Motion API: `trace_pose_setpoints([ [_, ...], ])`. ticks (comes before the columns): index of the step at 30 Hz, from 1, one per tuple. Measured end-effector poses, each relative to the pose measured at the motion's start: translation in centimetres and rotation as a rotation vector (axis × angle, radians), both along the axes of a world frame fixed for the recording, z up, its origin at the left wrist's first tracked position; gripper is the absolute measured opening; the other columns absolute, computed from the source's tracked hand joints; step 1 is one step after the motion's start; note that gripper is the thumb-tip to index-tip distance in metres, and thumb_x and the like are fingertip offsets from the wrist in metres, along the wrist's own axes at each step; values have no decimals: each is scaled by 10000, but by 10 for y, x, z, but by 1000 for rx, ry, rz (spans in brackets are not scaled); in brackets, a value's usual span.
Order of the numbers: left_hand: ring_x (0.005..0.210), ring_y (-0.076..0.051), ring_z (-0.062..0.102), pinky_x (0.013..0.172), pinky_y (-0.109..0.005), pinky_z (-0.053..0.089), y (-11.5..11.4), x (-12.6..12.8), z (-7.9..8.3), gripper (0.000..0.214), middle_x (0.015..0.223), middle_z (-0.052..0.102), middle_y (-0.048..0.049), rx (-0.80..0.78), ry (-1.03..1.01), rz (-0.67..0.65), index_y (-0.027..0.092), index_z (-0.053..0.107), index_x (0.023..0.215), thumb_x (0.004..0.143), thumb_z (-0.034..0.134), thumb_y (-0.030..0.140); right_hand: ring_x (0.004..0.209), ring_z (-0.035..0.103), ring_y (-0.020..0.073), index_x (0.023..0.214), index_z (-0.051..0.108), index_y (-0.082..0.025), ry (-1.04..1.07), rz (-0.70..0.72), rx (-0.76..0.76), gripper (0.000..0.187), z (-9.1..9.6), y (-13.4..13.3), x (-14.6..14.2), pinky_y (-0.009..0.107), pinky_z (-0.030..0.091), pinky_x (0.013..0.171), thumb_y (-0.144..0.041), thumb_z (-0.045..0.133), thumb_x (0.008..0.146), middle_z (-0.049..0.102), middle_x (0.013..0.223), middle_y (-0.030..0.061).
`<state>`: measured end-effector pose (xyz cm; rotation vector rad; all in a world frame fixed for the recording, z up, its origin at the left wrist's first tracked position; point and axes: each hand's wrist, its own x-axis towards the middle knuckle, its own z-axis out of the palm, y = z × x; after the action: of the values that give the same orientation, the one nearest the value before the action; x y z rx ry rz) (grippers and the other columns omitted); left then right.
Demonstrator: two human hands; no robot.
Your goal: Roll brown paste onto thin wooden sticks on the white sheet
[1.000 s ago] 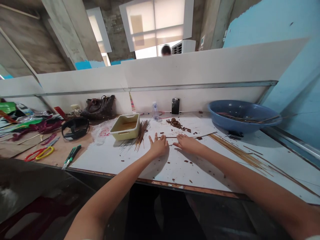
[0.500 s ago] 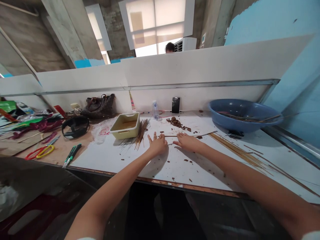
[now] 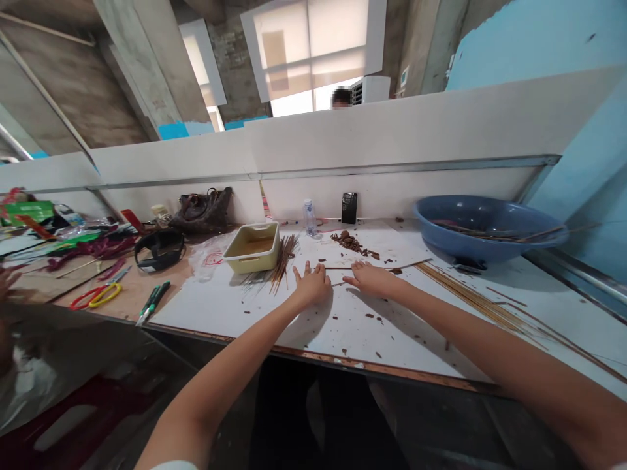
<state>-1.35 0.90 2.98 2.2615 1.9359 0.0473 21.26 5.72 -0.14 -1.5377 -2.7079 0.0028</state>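
My left hand and my right hand lie palm down, fingers stretched flat, side by side on the white table top. Under the fingertips of both runs a thin brown stick lying crosswise, its right end pointing toward the blue basin. Neither hand grips anything. A small heap of brown lumps sits just beyond the hands. A bundle of thin sticks fans out to the left of my left hand, beside a yellow tray.
A blue basin with sticks stands at the right, long sticks laid in front of it. A bottle, a dark phone, a bag, headphones, scissors and cutters lie leftward. A person's head shows over the partition.
Both hands stay flat on the stick in nearly the same spot. The camera has shifted slightly, and a blurred hand has come in at the far left edge.
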Motion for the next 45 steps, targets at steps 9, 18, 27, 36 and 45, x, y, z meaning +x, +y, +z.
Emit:
trace_pose_setpoints([
  [9, 1737, -395, 216, 1380, -761, 10, -17, 1, -5, 638, 1769, 460, -180, 79, 84, -47, 137, 449, 1720, 1133, 332, 358, 1658, 415, 403, 1680, 453, 50, 50, 89, 43, 912, -6, -27, 13, 548, 317, 1378, -671, 314, 1139, 436, 1732, 334],
  [18, 1760, -317, 150, 1426, -560, 133, 5, 31, -8, 727, 1865, 224, -173, 75, 74, -264, 87, 257, 1792, 1117, 342, 343, 1708, 322, 353, 1731, 374, 33, 153, 33, -20, 968, 22, -36, -6, 477, 230, 1412, -703, 156, 1141, 346, 1799, 281],
  [27, 1761, -287, 154, 1427, -583, 60, 12, 24, -23, 713, 1872, 220, -141, 27, 87, -351, 138, 267, 1796, 1109, 332, 317, 1727, 260, 368, 1743, 313, 61, 195, -105, -56, 1058, -6, -47, -38, 508, 182, 1414, -752, 69, 1111, 300, 1807, 297],
  [36, 1756, -290, 179, 1427, -569, 62, 30, 33, -8, 727, 1868, 235, -158, -11, 110, -285, 122, 293, 1785, 1079, 360, 282, 1717, 291, 369, 1745, 361, 7, 106, -119, -65, 981, 12, -23, -32, 512, 233, 1403, -706, 83, 1131, 351, 1793, 293],
  [45, 1747, -268, 220, 1432, -546, 92, 9, 14, -18, 706, 1856, 269, -146, 13, 93, -330, 120, 285, 1788, 1108, 301, 312, 1700, 335, 377, 1731, 380, 24, 116, -69, -47, 991, -5, -39, -22, 526, 237, 1403, -719, 127, 1126, 369, 1777, 311],
])
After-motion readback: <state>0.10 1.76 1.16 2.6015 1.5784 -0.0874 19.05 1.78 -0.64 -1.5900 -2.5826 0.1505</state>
